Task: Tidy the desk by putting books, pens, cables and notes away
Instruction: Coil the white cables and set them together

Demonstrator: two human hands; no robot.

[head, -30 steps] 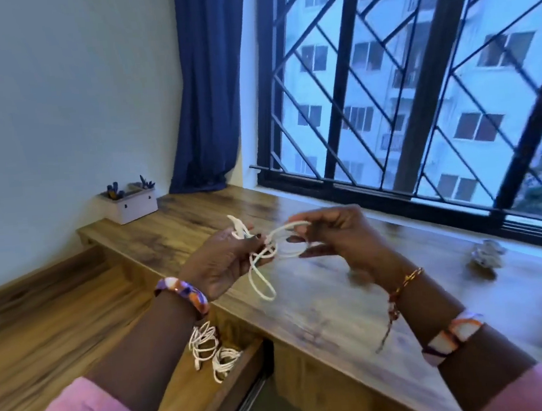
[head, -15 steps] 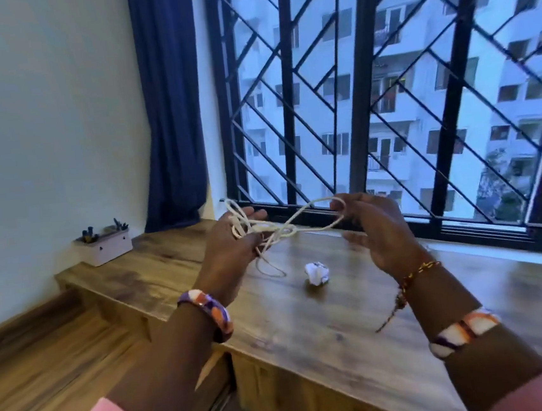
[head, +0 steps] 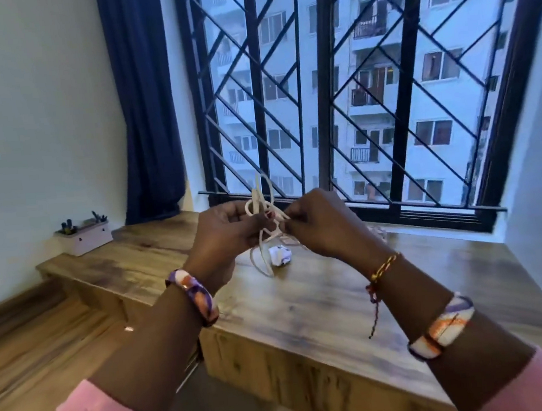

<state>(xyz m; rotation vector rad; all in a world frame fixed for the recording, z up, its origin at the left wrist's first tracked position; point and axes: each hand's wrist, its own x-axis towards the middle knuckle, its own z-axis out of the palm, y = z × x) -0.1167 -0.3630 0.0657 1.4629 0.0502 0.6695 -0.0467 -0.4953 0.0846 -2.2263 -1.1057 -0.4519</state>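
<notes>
Change: half a second back the hands stood apart with a long loop of the white cable [head: 266, 217] stretched between them; they have since drawn together until they nearly touch, and the loop has collapsed into a small bundle.
Cable: held in the air between both hands, above the middle of the tabletop [head: 321, 296] and touching it nowhere that I can see. Short loops stand up above the fingers, and one slack loop hangs down below them.
Long axis: the bundle runs roughly up and down, top loops toward the window, hanging loop toward the wood.
Left hand [head: 221, 235]: closed around the body of the bundle, thumb over the strands.
Right hand [head: 317, 224]: fingertips pinched on a strand just beside the left thumb; it looks like the working hand, winding or tucking the end.
Nearer hand: both are on the cable; the left carries it.
Coming move: likely to turn on the hanging loop, which lies below the hands and must be gathered up before the cable goes away.
Crumpled paper [head: 280, 255]: on the tabletop, behind the hanging loop, apart from the hands.
Organiser box [head: 84, 235]: far left corner of the tabletop, against the wall, well apart.
</notes>
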